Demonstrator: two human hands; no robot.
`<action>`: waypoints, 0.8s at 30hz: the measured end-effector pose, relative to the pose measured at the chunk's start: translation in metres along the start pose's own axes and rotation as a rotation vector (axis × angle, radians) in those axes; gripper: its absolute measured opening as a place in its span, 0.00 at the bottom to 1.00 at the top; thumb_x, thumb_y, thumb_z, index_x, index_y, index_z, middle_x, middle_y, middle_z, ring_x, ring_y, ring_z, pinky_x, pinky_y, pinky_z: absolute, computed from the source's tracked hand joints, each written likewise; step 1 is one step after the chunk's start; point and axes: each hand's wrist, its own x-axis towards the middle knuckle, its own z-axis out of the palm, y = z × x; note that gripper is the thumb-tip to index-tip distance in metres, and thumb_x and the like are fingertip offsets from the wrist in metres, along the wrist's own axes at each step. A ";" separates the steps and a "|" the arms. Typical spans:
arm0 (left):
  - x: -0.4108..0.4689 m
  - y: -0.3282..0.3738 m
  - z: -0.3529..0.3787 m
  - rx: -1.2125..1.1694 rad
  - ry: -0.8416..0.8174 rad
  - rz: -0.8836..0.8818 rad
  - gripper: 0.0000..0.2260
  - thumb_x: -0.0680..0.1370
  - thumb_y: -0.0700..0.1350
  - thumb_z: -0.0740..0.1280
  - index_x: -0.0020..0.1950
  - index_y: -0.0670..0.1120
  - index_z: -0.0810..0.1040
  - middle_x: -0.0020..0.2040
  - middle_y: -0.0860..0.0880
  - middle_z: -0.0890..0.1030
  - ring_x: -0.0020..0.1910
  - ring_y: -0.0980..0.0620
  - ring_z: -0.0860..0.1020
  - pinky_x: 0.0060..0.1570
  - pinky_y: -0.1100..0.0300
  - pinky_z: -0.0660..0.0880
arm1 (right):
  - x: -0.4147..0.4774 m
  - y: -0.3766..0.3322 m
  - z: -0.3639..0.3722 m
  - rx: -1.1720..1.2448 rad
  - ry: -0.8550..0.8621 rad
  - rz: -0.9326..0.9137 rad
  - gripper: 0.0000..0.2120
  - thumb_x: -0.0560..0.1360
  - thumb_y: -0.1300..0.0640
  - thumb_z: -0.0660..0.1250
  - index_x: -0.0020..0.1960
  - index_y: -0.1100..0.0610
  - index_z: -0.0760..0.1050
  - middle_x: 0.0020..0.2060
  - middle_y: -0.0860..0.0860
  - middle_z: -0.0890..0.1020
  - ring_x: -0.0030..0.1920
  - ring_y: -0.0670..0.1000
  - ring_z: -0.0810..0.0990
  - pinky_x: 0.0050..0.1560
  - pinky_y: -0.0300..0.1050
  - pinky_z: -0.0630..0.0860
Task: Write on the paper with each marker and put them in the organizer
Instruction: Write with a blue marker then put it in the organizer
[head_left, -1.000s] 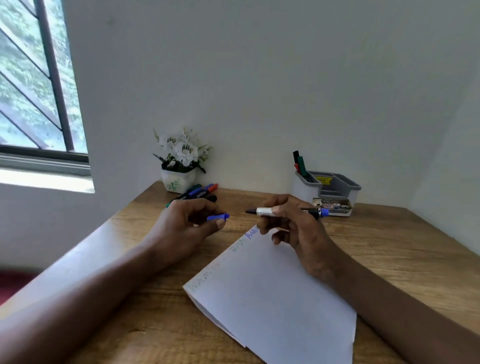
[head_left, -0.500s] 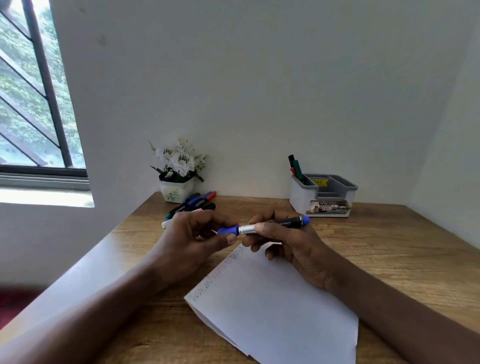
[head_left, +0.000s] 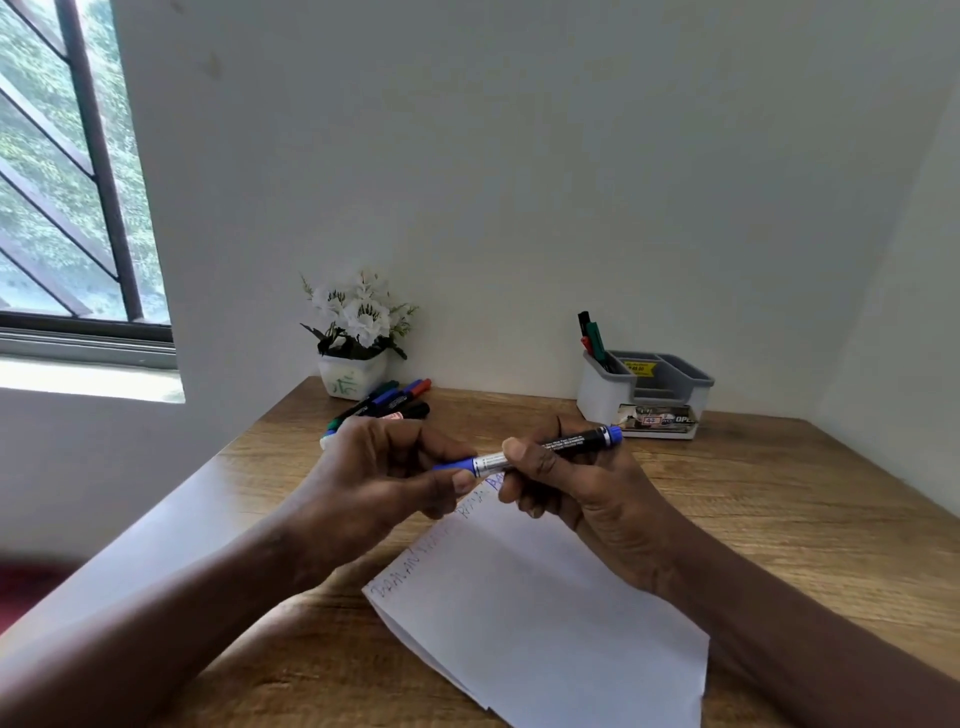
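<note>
Above the desk (head_left: 779, 519), left fingers (head_left: 458, 481) pinch blue cap (head_left: 456, 464); right fingers (head_left: 525, 453) grip marker (head_left: 571, 442), print illegible.

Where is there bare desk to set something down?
Bare wooden desk lies right of the white paper sheet, before the grey plastic organizer, and along the wall between organizer and loose markers. Crowded: the markers piled by the white flower pot, and the middle, where left hand and right hand hold the blue marker.
</note>
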 end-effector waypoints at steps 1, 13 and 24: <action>0.000 -0.001 0.000 0.001 0.001 0.001 0.10 0.71 0.40 0.76 0.51 0.40 0.87 0.41 0.38 0.85 0.37 0.49 0.81 0.40 0.59 0.79 | 0.000 0.000 0.000 -0.007 0.003 -0.003 0.12 0.73 0.58 0.72 0.48 0.68 0.79 0.35 0.62 0.84 0.34 0.52 0.81 0.35 0.42 0.77; 0.014 -0.015 -0.012 0.810 -0.032 0.094 0.33 0.70 0.78 0.57 0.69 0.62 0.73 0.62 0.68 0.77 0.61 0.70 0.74 0.59 0.61 0.75 | 0.012 -0.014 -0.038 -0.055 0.253 -0.074 0.11 0.81 0.56 0.66 0.59 0.57 0.83 0.46 0.59 0.86 0.43 0.52 0.82 0.38 0.44 0.73; 0.022 -0.022 -0.024 0.973 -0.274 -0.096 0.33 0.72 0.75 0.57 0.72 0.61 0.69 0.72 0.63 0.71 0.68 0.63 0.70 0.68 0.61 0.70 | 0.032 -0.032 -0.085 -0.256 0.717 -0.226 0.15 0.77 0.66 0.71 0.61 0.53 0.80 0.47 0.57 0.88 0.45 0.52 0.86 0.43 0.43 0.84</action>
